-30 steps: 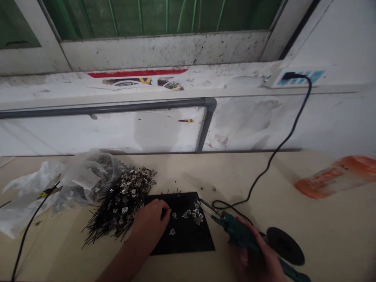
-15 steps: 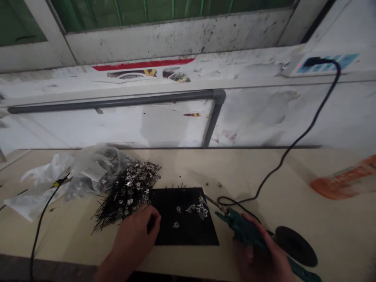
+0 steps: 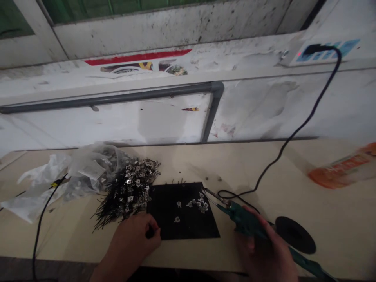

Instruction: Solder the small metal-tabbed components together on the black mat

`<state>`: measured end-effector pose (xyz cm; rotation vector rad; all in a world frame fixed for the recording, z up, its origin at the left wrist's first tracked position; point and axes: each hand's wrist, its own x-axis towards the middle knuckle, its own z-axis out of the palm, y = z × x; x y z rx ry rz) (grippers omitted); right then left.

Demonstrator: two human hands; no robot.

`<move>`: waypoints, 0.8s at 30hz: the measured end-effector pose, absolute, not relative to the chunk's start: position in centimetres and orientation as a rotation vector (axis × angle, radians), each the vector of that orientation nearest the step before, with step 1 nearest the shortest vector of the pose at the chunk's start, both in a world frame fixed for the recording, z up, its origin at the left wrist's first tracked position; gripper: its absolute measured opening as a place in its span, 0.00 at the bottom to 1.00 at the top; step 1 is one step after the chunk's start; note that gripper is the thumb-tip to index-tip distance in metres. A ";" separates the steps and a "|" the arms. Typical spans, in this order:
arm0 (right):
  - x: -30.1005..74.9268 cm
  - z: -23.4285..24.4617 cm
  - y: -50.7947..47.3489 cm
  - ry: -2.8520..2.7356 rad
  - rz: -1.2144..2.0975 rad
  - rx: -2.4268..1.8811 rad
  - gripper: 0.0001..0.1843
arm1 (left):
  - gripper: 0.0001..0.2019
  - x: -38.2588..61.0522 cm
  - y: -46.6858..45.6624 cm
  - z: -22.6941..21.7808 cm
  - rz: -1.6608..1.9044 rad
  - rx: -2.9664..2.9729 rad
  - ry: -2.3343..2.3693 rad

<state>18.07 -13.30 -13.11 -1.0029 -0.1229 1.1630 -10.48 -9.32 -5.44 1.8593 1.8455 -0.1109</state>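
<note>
Bench point(image 3: 190, 164) | right hand point(image 3: 264, 254) grip closed round soldering iron point(image 3: 249, 225) | left hand point(image 3: 135, 239) curled at mat point(image 3: 182, 211) edge

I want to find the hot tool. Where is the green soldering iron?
The green soldering iron is low on the right, in the right hand, its tip at the black mat's right edge.

A small soldering workshop: a green-handled soldering iron point(image 3: 249, 223) in the right hand point(image 3: 264, 254), a heap of black-wired metal components point(image 3: 129, 190) beyond the left hand point(image 3: 135, 241).

Orange packet point(image 3: 340, 171) at right: blurred, label unreadable. Soldering iron point(image 3: 249, 223) handle cut off at bottom edge. Left hand point(image 3: 133, 241) fingertips curled under; contents of its grip not discernible.
</note>
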 end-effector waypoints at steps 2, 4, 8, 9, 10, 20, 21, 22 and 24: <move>18.0 -13.0 -13.2 -0.095 1.154 -1.027 0.22 | 0.07 -10.2 -9.2 -5.2 -0.118 1.804 1.865; 18.2 -13.4 -13.2 -0.095 1.151 -1.037 0.21 | 0.07 -9.9 -9.1 -5.0 -0.100 1.779 1.849; 18.5 -14.4 -13.6 -0.184 1.192 -1.026 0.20 | 0.07 -9.8 -9.1 -4.6 -0.069 1.769 1.795; 18.4 -14.4 -13.6 -0.211 1.197 -1.023 0.20 | 0.07 -9.8 -9.1 -4.5 -0.073 1.766 1.792; 18.3 -14.3 -13.6 -0.230 1.196 -1.020 0.21 | 0.07 -9.8 -9.1 -4.5 -0.081 1.767 1.792; 17.4 -12.9 -13.6 -0.191 1.150 -1.072 0.20 | 0.08 -8.4 -7.5 -4.5 -0.100 1.716 1.945; 17.3 -12.9 -13.6 -0.199 1.152 -1.074 0.19 | 0.09 -8.4 -7.4 -4.4 -0.092 1.719 1.946; 17.3 -12.9 -13.6 -0.198 1.151 -1.075 0.19 | 0.08 -8.4 -7.4 -4.3 -0.079 1.723 1.944; 17.2 -12.6 -13.5 -0.171 1.133 -1.075 0.20 | 0.07 -8.8 -7.7 -4.2 -0.045 1.762 1.910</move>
